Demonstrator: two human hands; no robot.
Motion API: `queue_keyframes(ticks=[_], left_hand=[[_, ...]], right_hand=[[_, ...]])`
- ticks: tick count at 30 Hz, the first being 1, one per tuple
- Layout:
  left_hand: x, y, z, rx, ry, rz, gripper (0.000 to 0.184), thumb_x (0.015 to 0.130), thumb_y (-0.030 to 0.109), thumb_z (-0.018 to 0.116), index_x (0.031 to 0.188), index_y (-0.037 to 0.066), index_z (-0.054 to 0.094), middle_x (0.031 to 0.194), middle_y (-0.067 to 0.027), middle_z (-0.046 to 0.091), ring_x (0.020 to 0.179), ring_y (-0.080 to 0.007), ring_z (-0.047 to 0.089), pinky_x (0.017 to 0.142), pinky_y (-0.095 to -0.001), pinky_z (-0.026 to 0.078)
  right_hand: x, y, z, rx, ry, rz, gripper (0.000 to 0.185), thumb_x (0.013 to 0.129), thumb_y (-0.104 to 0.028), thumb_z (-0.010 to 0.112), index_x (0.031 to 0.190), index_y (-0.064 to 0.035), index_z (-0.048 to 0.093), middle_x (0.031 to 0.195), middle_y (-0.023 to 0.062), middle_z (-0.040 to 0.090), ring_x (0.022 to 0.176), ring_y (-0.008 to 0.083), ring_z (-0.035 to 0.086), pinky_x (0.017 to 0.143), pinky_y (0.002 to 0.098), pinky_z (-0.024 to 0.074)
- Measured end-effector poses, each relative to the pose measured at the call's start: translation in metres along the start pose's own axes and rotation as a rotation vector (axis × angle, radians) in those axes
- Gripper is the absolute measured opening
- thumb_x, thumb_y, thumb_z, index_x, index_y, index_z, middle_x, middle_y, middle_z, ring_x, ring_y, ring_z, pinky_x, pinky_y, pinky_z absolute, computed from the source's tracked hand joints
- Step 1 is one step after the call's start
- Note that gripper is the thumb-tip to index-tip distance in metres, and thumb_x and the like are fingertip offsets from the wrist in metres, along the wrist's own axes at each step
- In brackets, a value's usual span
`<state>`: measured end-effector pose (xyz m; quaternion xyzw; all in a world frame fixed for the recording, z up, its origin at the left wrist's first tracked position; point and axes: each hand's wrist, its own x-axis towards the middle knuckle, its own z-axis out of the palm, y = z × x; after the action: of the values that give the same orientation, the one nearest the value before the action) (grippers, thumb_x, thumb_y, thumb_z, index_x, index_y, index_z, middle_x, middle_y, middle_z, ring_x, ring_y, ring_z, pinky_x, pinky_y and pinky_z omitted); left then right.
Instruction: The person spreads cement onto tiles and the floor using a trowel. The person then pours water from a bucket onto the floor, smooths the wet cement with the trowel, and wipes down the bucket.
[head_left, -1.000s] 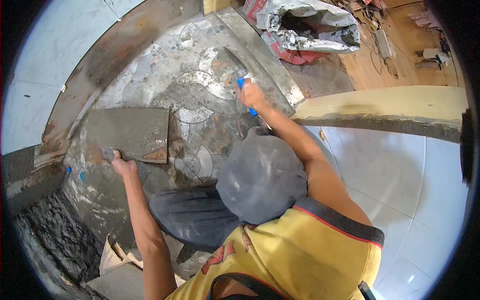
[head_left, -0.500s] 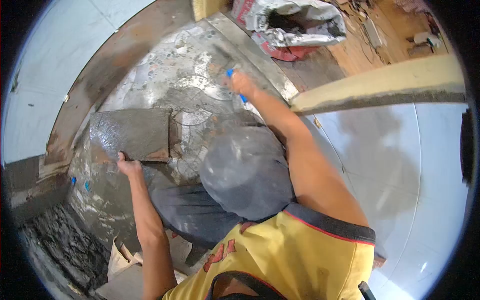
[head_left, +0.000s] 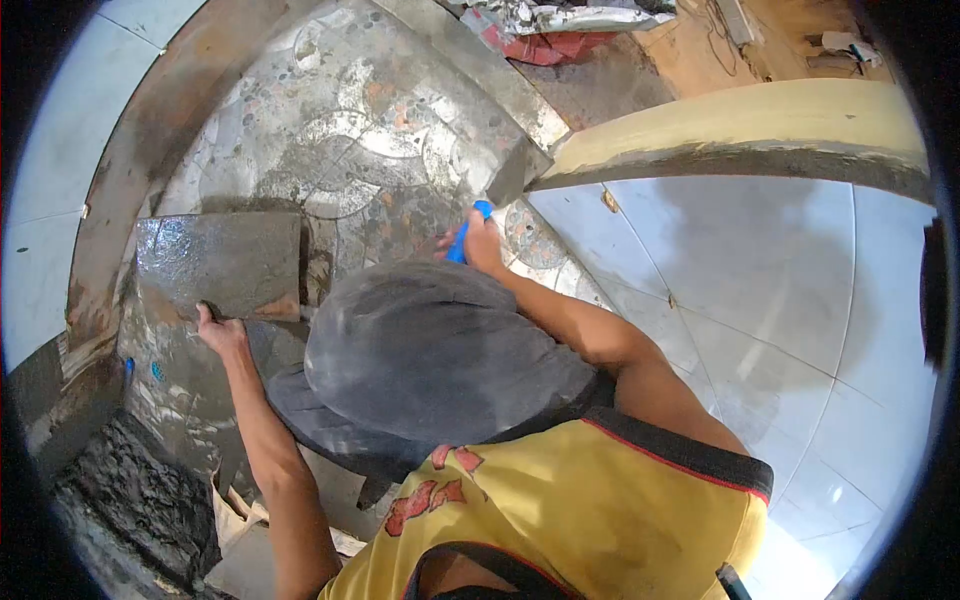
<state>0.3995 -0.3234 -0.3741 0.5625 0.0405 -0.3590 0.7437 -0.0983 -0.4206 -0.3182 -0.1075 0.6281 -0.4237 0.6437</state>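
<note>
My left hand [head_left: 220,330] grips the near edge of a rectangular tile [head_left: 220,260], its thumb on top. Wet grey mortar coats the tile's upper face, and a brownish bare patch shows at its near right corner. My right hand [head_left: 484,242] is closed round the blue handle of a trowel [head_left: 517,172]. The trowel's flat grey blade points away from me, by the wall's base near the end of the cream-edged partition. Between my hands lies the mortar-smeared patterned floor [head_left: 350,165]. My bent knee in dark trousers [head_left: 410,340] hides part of it.
A heap of dark wet mortar [head_left: 135,500] lies at lower left, near torn cardboard [head_left: 240,545]. A cream-edged partition [head_left: 740,120] and white wall tiles [head_left: 760,300] stand on my right. A red and white sack [head_left: 560,45] sits beyond the ledge.
My right hand and the trowel have come nearer to my knee, with the blade now by the partition's end. My left hand still holds the tile. The view has shifted, cutting off the sack's top.
</note>
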Motion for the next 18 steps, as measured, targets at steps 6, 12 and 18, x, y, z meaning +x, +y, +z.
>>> queue_keyframes(ticks=[6,12,18], left_hand=[[-0.009,0.005,-0.013,-0.014,-0.069,-0.064,0.032,0.098,0.023,0.052,0.117,-0.001,0.058,0.12,-0.0115,0.061,0.111,-0.0286,0.056,0.104,-0.0456,0.038],[0.006,-0.001,-0.033,0.065,-0.002,0.05,0.032,0.097,0.026,0.054,0.116,0.0,0.059,0.118,-0.0107,0.062,0.109,-0.028,0.058,0.103,-0.0454,0.04],[0.009,-0.004,-0.021,0.006,-0.012,-0.019,0.027,0.097,0.021,0.054,0.112,0.0,0.061,0.114,-0.0098,0.064,0.108,-0.0252,0.058,0.099,-0.042,0.044]], right_hand=[[0.018,0.017,0.034,0.24,0.131,-0.022,0.029,0.096,-0.029,0.044,0.095,-0.0001,0.045,0.083,0.0156,0.056,0.072,0.0298,0.064,0.055,0.0436,0.0563],[0.036,-0.005,0.085,0.089,0.031,0.032,0.032,0.095,-0.031,0.056,0.102,-0.0028,0.044,0.081,0.0122,0.058,0.072,0.0303,0.067,0.054,0.0425,0.0557],[0.054,-0.007,0.083,0.182,0.274,0.054,0.033,0.095,-0.034,0.057,0.101,-0.003,0.046,0.082,0.0107,0.06,0.066,0.0305,0.068,0.05,0.0405,0.0545]])
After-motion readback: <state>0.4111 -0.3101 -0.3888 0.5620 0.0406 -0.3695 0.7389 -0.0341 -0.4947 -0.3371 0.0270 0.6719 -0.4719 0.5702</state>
